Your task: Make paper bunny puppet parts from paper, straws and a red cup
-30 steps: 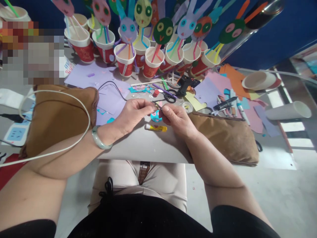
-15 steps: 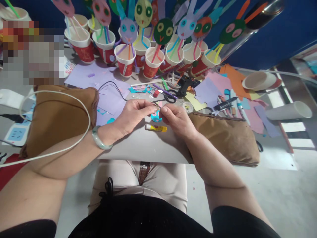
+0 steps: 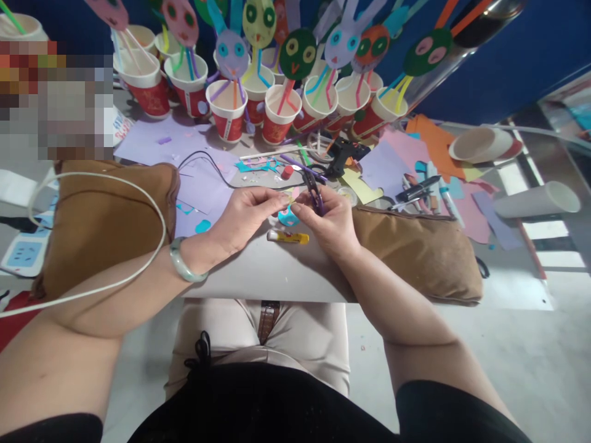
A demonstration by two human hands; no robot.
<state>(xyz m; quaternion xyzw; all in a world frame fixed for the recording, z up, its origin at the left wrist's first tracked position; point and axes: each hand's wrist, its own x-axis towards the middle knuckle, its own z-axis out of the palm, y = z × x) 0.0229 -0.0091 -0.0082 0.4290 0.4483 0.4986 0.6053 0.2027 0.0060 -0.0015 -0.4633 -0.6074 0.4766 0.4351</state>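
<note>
Scissors [image 3: 314, 192], black, within curled fingers of right hand [image 3: 337, 223]; yellowish scrap [image 3: 290, 200], pinched by left hand [image 3: 253, 212], best edge-steadied.

We count two bare hands, one left hand [image 3: 247, 221] and one right hand [image 3: 336, 223], with one pair of black-handled scissors [image 3: 314, 192]. We see one yellow glue stick [image 3: 290, 237] with a white end, one small red round cap [image 3: 287, 172], one black plastic glue gun [image 3: 342, 157], two brown fabric bags [image 3: 420, 255], two white paper cups lying tipped [image 3: 538, 202], at least eight red-and-white paper cups standing [image 3: 276, 128], and at least eight oval paper faces [image 3: 298, 54]; overlap keeps us from exact totals.
</note>
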